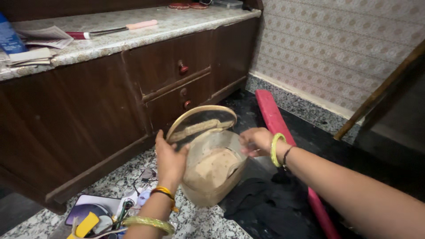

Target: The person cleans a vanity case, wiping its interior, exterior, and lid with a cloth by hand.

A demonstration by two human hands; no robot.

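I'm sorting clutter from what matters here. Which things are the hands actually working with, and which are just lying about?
In hand:
left hand on round lid
right hand at clear container

Lying about:
red mat
black cloth
papers
knife

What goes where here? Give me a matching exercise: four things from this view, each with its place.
Things:
1. round lid
2. clear container
3. red board
4. pink-handled tool

Places:
A. on the countertop
B. between both hands
C. leaning by the wall on the floor
D. in the left hand, tilted

Pairs: 1-D, 2-B, 3-C, 4-A. The right hand touches the container's rim.
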